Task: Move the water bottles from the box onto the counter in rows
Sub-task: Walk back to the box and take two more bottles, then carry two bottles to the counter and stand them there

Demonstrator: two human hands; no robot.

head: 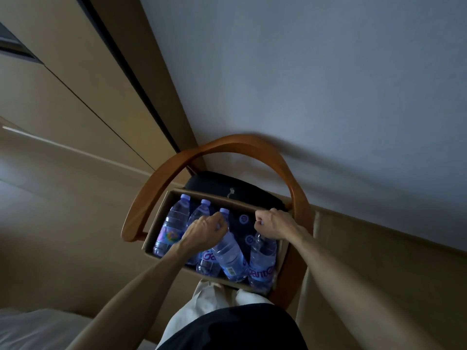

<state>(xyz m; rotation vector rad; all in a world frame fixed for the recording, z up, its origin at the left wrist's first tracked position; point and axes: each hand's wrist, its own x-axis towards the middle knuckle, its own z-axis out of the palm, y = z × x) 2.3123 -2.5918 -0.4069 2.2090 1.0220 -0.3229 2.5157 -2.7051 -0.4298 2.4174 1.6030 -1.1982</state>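
Head view: the left hand [206, 229] has its grip curled round a bottle neck [224, 212], and the right hand [271, 223] grips another bottle [262, 258] at 3 o'clock. Both sit inside the box [161, 218] on the chair [161, 178]. Lift them straight up, slowly, so they don't bump the others.

left hand [206, 229] covers the neck of one bottle [206, 261], right hand [274, 224] hides the cap of another [262, 258], so can't tell if either actually grips anything. box [209, 197] near wall is behind the knees, room's too dim for labels
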